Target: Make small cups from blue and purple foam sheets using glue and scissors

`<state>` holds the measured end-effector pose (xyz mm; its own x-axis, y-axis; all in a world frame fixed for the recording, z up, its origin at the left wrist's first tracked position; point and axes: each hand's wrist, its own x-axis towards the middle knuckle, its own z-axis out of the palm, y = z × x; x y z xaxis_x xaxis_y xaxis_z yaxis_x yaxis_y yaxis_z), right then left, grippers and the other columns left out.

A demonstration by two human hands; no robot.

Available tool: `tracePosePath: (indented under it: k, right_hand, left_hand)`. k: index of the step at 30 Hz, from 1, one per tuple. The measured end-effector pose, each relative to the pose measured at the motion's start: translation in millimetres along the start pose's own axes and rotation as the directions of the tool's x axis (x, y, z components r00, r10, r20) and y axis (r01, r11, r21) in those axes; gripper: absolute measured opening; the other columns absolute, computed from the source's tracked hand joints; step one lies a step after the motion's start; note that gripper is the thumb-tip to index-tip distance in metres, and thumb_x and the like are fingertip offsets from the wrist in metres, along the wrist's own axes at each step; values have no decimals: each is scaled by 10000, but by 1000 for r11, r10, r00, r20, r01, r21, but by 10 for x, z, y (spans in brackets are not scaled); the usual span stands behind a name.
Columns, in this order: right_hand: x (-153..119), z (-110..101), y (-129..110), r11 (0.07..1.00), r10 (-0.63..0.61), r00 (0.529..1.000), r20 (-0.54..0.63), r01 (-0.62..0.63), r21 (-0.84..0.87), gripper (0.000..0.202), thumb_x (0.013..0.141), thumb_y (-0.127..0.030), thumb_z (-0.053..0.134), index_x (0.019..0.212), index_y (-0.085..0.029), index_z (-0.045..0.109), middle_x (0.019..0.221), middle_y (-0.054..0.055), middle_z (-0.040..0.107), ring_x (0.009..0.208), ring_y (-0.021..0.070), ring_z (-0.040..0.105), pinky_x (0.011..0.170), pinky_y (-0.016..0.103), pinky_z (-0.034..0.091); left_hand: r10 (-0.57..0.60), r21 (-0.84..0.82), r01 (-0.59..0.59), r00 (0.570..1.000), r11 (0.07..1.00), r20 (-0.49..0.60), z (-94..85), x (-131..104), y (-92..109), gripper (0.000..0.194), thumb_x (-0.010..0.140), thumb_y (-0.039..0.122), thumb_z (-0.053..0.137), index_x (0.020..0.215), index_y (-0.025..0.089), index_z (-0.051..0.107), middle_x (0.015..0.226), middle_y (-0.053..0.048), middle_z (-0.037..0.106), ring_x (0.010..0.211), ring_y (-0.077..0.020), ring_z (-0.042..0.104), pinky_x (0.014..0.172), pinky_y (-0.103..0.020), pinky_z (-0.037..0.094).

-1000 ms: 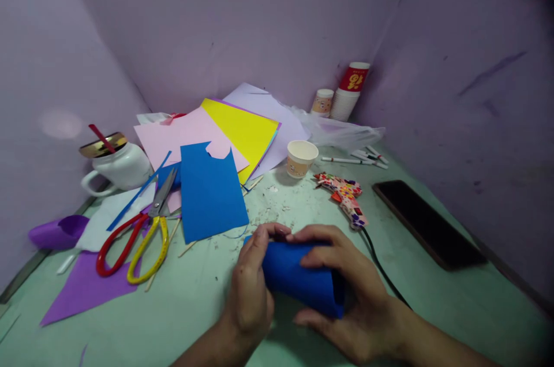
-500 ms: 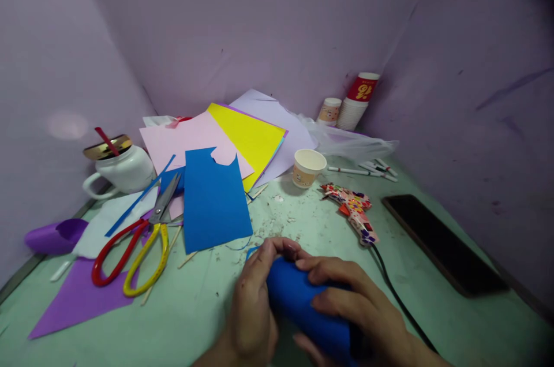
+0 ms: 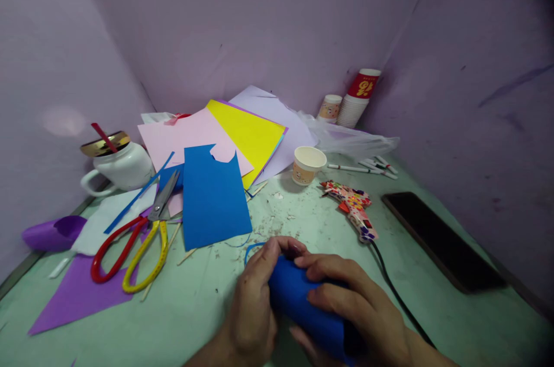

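Observation:
Both hands hold a rolled tube of dark blue paper low over the front of the table. My left hand curls around its far left end, with the fingertips over the top. From the right, my right hand wraps the tube, several fingers on its upper side and the thumb below. Part of the near end shows as a dark opening; the far end is hidden by my left fingers. A thin blue paper strip shows just beyond my left hand. Left of it lies a cut blue sheet.
Scissors lie at left, near a white mug and a purple scoop-like piece. A paper cup, a flower-patterned glue gun with a black cord, and a phone are at right. Stacked cups stand behind.
The near end of the blue tube has turned slightly, so its edge and dark opening show more. My right fingers have shifted a little left along it. Both hands keep their hold.

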<state>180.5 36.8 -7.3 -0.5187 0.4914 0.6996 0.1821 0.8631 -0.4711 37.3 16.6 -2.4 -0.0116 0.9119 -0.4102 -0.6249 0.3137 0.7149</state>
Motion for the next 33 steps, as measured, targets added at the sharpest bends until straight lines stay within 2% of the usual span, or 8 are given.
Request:
tracePosePath:
  k: [6, 16, 24, 33]
  right_hand:
    - [18, 11, -12, 1000, 17, 1000, -14, -17, -13, 436, 689, -119, 681, 1078, -214, 509, 1018, 110, 591, 966, 266, 660, 785, 367, 617]
    - [44, 28, 11, 1000, -4, 1000, -26, 4, 12, 429, 686, -94, 668, 1070, -177, 495, 1026, 115, 560, 985, 257, 651, 878, 377, 583]
    - [79, 39, -7, 1000, 18, 1000, -20, -18, 9, 447, 683, -105, 669, 1080, -206, 492, 1016, 100, 583, 967, 251, 658, 831, 368, 602]
    - [60, 48, 5, 1000, -1, 1000, -1, 1, -1, 431, 705, -121, 658, 1085, -183, 465, 1045, 112, 548, 994, 230, 626, 888, 337, 575]
  left_hand:
    - [-14, -28, 14, 999, 999, 30, -7, 7, -10, 305, 906, 369, 453, 807, 181, 671, 825, -44, 636, 827, -176, 550, 828, -307, 416]
    - [-61, -178, 70, 997, 981, 51, -15, 38, -26, 280, 915, 340, 450, 872, 177, 674, 828, -48, 666, 838, -167, 588, 828, -287, 433]
    - [-62, -194, 71, 997, 978, 50, 8, 39, -13, 270, 911, 332, 458, 859, 172, 669, 786, -50, 673, 772, -154, 599, 767, -265, 448]
    - [-62, -200, 70, 997, 977, 48, 14, 50, -5, 307, 941, 310, 399, 857, 168, 658, 767, -48, 682, 736, -135, 606, 732, -247, 451]
